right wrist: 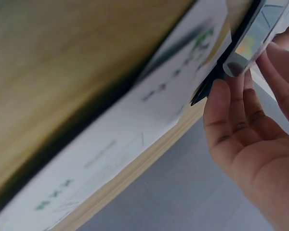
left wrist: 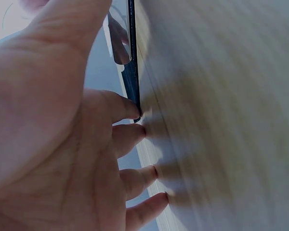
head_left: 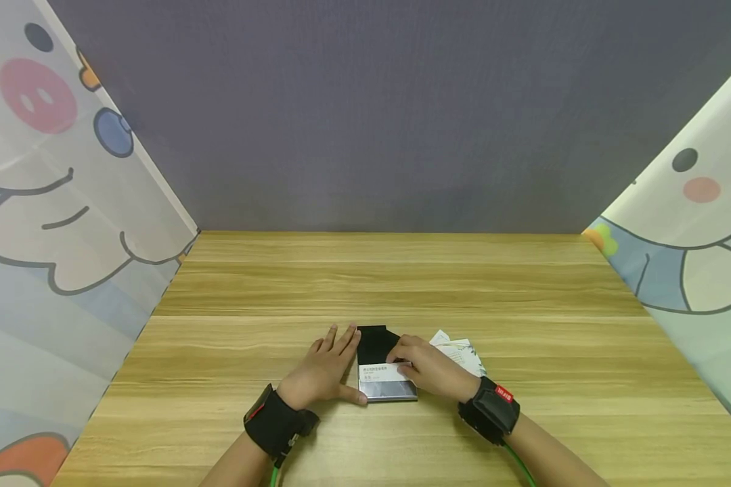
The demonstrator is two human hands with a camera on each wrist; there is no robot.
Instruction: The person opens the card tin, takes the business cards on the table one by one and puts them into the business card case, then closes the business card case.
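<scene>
A flat business card case (head_left: 374, 345), black in its upper part with a shiny silver lower part (head_left: 386, 390), lies on the table. Across its middle sits a white printed card (head_left: 374, 373), just above the silver part. My right hand (head_left: 432, 368) pinches this card at its right end, fingers curled over the case. On the other side, my left hand (head_left: 323, 372) is spread, with index fingertip and thumb against the case's left edge. The left wrist view shows the case's dark edge (left wrist: 131, 86) beside straight fingers. From the right wrist, the silver part (right wrist: 236, 65) appears near the fingertips.
Several loose white cards (head_left: 463, 353) with green print lie fanned on the wooden table (head_left: 390, 284), beyond and partly behind the right hand. A grey panel (head_left: 390, 122) rises at the table's back, and cartoon-printed sheets (head_left: 55, 304) flank the sides.
</scene>
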